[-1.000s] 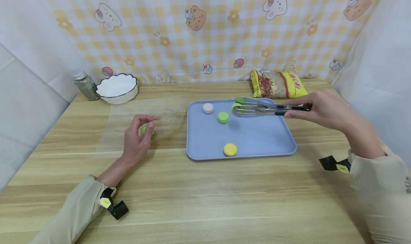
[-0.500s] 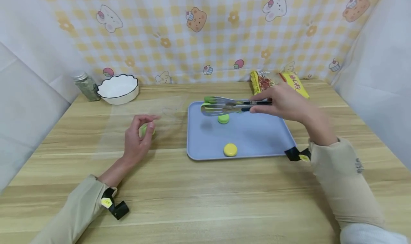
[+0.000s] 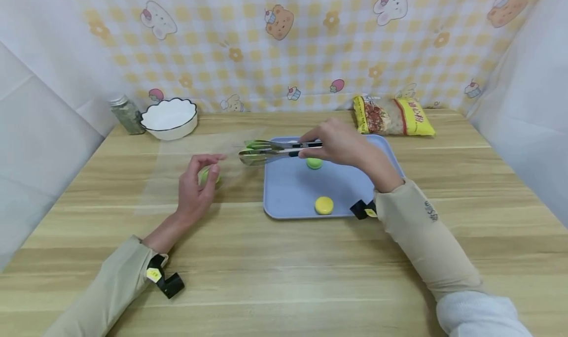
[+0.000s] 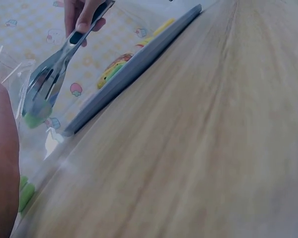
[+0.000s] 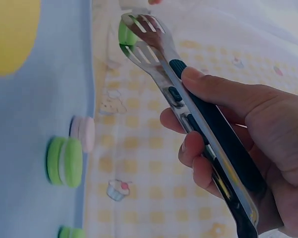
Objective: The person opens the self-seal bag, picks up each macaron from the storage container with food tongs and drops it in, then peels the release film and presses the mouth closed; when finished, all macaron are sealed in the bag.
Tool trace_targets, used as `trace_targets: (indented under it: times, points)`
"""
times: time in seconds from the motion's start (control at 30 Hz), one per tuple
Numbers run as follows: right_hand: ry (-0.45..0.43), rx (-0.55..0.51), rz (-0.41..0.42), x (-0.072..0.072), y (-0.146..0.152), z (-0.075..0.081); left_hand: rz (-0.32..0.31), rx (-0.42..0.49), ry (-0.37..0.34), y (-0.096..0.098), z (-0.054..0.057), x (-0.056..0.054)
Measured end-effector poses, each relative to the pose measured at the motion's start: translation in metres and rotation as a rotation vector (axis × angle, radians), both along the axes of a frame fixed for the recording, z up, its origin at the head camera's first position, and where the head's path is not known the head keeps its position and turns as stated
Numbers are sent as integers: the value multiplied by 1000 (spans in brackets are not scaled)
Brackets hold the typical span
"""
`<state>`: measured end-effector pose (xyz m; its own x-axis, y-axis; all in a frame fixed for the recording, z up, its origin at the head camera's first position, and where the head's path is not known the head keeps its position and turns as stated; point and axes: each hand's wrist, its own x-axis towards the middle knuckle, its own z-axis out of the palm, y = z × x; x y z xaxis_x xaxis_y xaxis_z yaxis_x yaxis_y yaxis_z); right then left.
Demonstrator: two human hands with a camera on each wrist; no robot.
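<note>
My left hand pinches the edge of a clear plastic bag on the left of the table. Inside the bag, behind the thumb, a green macaron shows. My right hand grips metal tongs with dark handle grips. Between the slotted tips is another green macaron, held close to the bag's mouth in the left wrist view. Below the right arm lies a blue tray bearing a green macaron and a yellow macaron. A pink macaron is mostly hidden by the tongs in the head view.
At the back left stand a white scalloped bowl and a glass jar with a metal lid. A yellow food packet lies behind the tray. A checked curtain hangs along the back of the wooden table.
The right hand has carried the tongs and green macaron leftward across the tray, to beside the bag's mouth. The left hand has stayed in place with the bag.
</note>
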<state>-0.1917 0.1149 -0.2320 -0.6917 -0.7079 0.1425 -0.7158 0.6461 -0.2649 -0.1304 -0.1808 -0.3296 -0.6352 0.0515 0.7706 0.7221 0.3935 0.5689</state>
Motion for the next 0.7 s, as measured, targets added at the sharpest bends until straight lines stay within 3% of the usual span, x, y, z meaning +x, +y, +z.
trace_targets:
  times: [0.17, 0.37, 0.57, 0.7]
  points:
    - [1, 22, 11, -3, -19, -4, 1, 0, 0, -7, -14, -11]
    - [16, 14, 21, -3, -34, -8, -25, 4, 4, -6, -17, -13]
    - [23, 53, -32, -5, -49, -11, -21, 11, -4, -3, -15, -11]
    - [20, 81, -18, -5, -60, -13, -25, 23, 11, 3, -4, -3]
